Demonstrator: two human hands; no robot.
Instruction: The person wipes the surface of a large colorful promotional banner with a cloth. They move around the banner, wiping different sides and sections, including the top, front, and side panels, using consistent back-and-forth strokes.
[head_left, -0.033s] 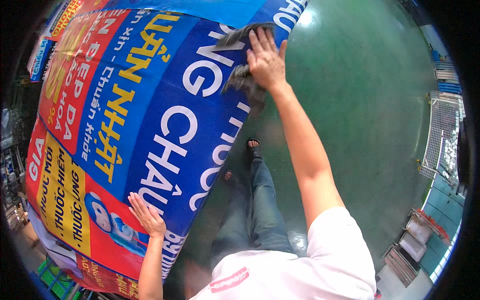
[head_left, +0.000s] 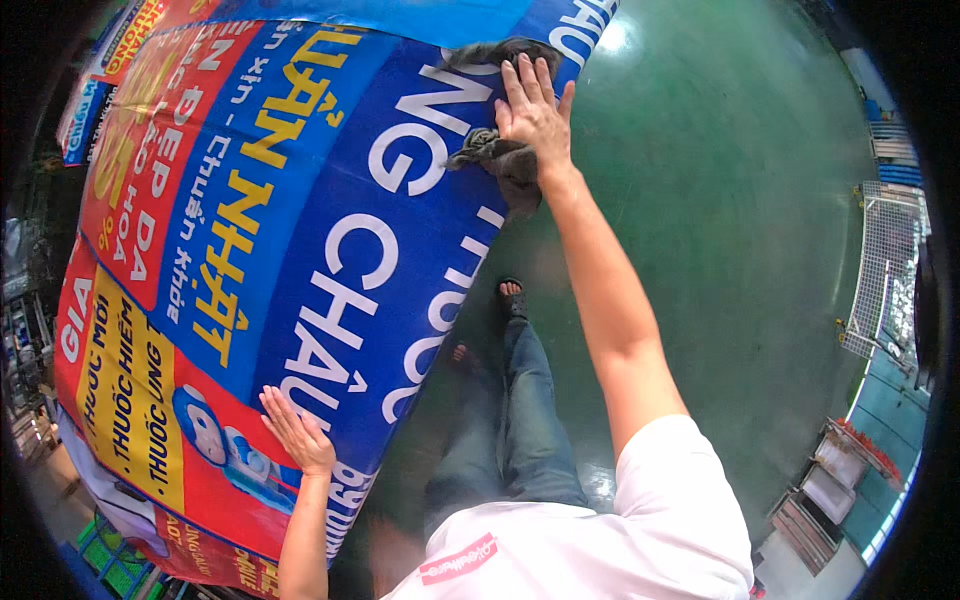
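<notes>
Left hand (head_left: 300, 440): fingers straight, released, palm flat on the large glossy multicoloured printed sheet (head_left: 270, 230), which spreads beyond and left of the fingertips. Right hand (head_left: 537, 122): fingers extended, unclenched, laid over a crumpled dark-grey cloth (head_left: 512, 172) at the sheet's edge; cloth shows above the fingertips and left of the palm. Risks, judged: cloth could slip off past the edge, since nothing clenches it; uneven pressure could crease or shift the sheet.
</notes>
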